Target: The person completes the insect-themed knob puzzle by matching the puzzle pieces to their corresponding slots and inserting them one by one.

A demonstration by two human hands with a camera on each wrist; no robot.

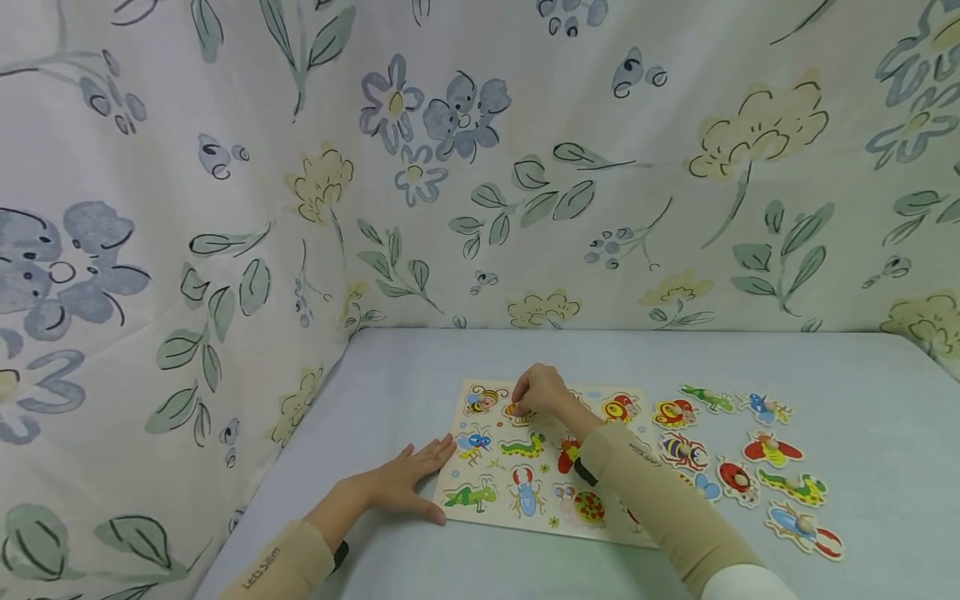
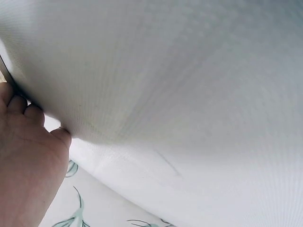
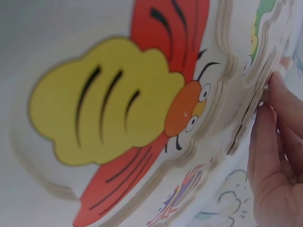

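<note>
A wooden insect puzzle board [image 1: 517,523] lies on the table. My left hand [image 1: 401,482] rests with extended fingers on its left edge; the left wrist view shows this hand [image 2: 28,156] from the palm side. Near the top of the board, my right hand [image 1: 543,390] pinches a small orange-and-yellow striped puzzle piece [image 1: 516,411] at the second spot of the upper row. The fingers partly cover this piece. In the right wrist view, the right hand [image 3: 279,161] has thumb and finger together at the board, beside a large red-winged yellow insect picture [image 3: 109,104].
Right of the board lie several loose insect pieces, among them a green grasshopper [image 1: 707,397], a spider [image 1: 684,451], a ladybug [image 1: 737,482], a caterpillar [image 1: 793,486] and a blue beetle [image 1: 804,529]. A flowered curtain [image 1: 637,242] hangs behind and left of the table [image 1: 892,417].
</note>
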